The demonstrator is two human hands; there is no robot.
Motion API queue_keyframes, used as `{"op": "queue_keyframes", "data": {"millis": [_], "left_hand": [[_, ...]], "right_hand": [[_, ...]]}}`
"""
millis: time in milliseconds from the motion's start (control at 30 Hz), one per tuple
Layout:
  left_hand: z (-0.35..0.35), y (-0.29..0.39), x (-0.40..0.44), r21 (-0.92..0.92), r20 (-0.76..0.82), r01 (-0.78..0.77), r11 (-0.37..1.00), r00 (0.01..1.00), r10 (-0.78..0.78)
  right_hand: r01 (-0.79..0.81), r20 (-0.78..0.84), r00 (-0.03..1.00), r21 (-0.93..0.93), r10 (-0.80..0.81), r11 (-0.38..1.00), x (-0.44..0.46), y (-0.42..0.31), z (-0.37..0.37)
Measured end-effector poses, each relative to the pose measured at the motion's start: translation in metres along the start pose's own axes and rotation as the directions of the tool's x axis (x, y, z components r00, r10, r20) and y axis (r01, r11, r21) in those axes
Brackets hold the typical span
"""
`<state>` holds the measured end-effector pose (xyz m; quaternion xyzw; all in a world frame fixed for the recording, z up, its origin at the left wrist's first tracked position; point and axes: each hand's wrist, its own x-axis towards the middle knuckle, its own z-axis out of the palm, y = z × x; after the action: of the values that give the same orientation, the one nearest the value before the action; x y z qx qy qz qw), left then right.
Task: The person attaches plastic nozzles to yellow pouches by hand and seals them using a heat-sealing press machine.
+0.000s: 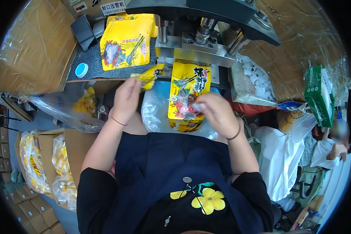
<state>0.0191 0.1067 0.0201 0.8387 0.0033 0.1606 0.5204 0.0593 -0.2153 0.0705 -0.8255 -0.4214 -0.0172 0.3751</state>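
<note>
Just in front of the press, a yellow pouch lies face up, its upper end close under the steel block and its lower end towards the person. More pouches show beneath that lower end, over a clear plastic bag.

The left hand is in front of the press and to its left, with its fingers pinched together on a small yellow packet, which is tilted and crumpled-looking. The right hand is in front of the press, over the pouch's right edge. Its fingers are bent and drawn near one another; something small and pale shows at their tips, but blur hides whether they grip it, and I cannot tell whether they touch the pouch.

Left of the press, the table carries a stack of yellow pouches, with a phone and a blue-topped lid farther left. Right of the press is a tray of small white pieces; farther right stands a green box, and beyond it, nearer the wearer, another person.
</note>
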Motion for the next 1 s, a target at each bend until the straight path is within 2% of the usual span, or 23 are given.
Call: {"op": "queue_keyframes", "data": {"millis": [67, 100, 167, 200, 233, 267, 333, 367, 400, 467, 500, 567, 600, 633, 667, 700, 733, 800, 867, 900, 1000], "left_hand": [[0.014, 0.015, -0.006, 0.125, 0.006, -0.162, 0.979, 0.987, 0.163], [0.013, 0.022, -0.008, 0.110, 0.115, -0.045, 0.993, 0.993, 0.033], [0.019, 0.025, -0.012, 0.200, 0.082, -0.136, 0.970, 0.989, 0.122], [0.020, 0.026, -0.013, 0.246, 0.069, -0.181, 0.952, 0.983, 0.170], [0.021, 0.017, -0.015, 0.221, 0.111, -0.048, 0.974, 0.994, 0.024], [0.024, 0.016, -0.017, 0.138, 0.074, -0.052, 0.989, 0.996, 0.042], [0.033, 0.022, -0.022, -0.032, 0.002, -0.068, 0.997, 0.998, 0.069], [0.039, 0.010, -0.022, -0.260, 0.081, 0.028, 0.965, 0.997, -0.008], [0.041, 0.011, -0.023, -0.354, 0.144, 0.107, 0.929, 0.988, -0.059], [0.047, 0.018, -0.029, -0.512, 0.281, 0.276, 0.814, 0.949, -0.145], [0.044, 0.034, -0.031, -0.542, 0.421, 0.435, 0.720, 0.881, -0.215], [0.052, 0.036, -0.031, -0.333, 0.409, 0.278, 0.901, 0.904, -0.127], [0.057, 0.037, -0.033, -0.218, 0.415, 0.185, 0.958, 0.906, -0.080], [0.062, 0.046, -0.034, -0.182, 0.406, 0.139, 0.974, 0.912, -0.054], [0.066, 0.057, -0.037, -0.302, 0.451, 0.305, 0.903, 0.880, -0.147], [0.070, 0.068, -0.040, -0.403, 0.505, 0.460, 0.791, 0.832, -0.227], [0.072, 0.074, -0.042, -0.479, 0.566, 0.596, 0.644, 0.771, -0.292], [0.080, 0.070, -0.043, -0.525, 0.632, 0.603, 0.601, 0.749, -0.200], [0.088, 0.075, -0.046, -0.554, 0.670, 0.610, 0.566, 0.731, -0.133], [0.093, 0.068, -0.045, -0.503, 0.752, 0.682, 0.531, 0.648, -0.119], [0.102, 0.061, -0.047, -0.528, 0.806, 0.741, 0.414, 0.591, -0.029]], "right_hand": [[0.051, -0.034, 0.998, 0.026, -0.050, 0.998, 0.007, -0.011, 0.009], [0.061, -0.059, 0.996, 0.008, -0.060, 0.998, 0.012, -0.013, 0.006], [0.051, -0.119, 0.992, 0.024, -0.048, 0.998, 0.017, -0.013, -0.004], [-0.033, -0.175, 0.984, 0.072, 0.045, 0.997, 0.016, -0.016, -0.010], [-0.082, -0.181, 0.978, 0.098, 0.099, 0.992, 0.013, -0.014, -0.014], [-0.131, -0.187, 0.970, 0.126, 0.153, 0.983, 0.011, -0.012, -0.016], [-0.075, -0.085, 0.993, 0.085, 0.083, 0.994, 0.006, -0.006, -0.009], [-0.049, -0.031, 0.998, 0.068, 0.052, 0.996, 0.003, -0.004, -0.007], [-0.055, 0.040, 0.998, 0.114, 0.051, 0.992, 0.002, -0.006, -0.007], [-0.013, -0.096, 0.995, 0.132, 0.026, 0.991, 0.003, -0.013, -0.009], [-0.042, -0.199, 0.976, 0.205, 0.084, 0.978, 0.003, -0.013, -0.011], [-0.084, -0.356, 0.905, 0.383, 0.231, 0.920, 0.007, -0.014, -0.013], [-0.112, -0.379, 0.874, 0.453, 0.304, 0.885, 0.012, -0.013, -0.012], [-0.091, -0.400, 0.887, 0.340, 0.232, 0.936, 0.017, -0.017, -0.011], [-0.067, -0.413, 0.897, 0.222, 0.156, 0.973, 0.023, -0.022, -0.011], [-0.042, -0.355, 0.932, 0.078, 0.067, 0.996, 0.027, -0.020, -0.009], [-0.078, -0.275, 0.959, -0.027, 0.067, 0.997, 0.029, -0.027, -0.014], [-0.075, -0.212, 0.976, -0.145, 0.043, 0.987, 0.023, -0.016, -0.023], [-0.095, -0.044, 0.995, -0.006, 0.095, 0.995, 0.020, -0.011, -0.032], [-0.118, 0.047, 0.992, 0.064, 0.115, 0.991, 0.017, -0.008, -0.036], [0.069, -0.138, 0.986, -0.172, -0.093, 0.983, 0.014, 0.013, -0.050]]}}
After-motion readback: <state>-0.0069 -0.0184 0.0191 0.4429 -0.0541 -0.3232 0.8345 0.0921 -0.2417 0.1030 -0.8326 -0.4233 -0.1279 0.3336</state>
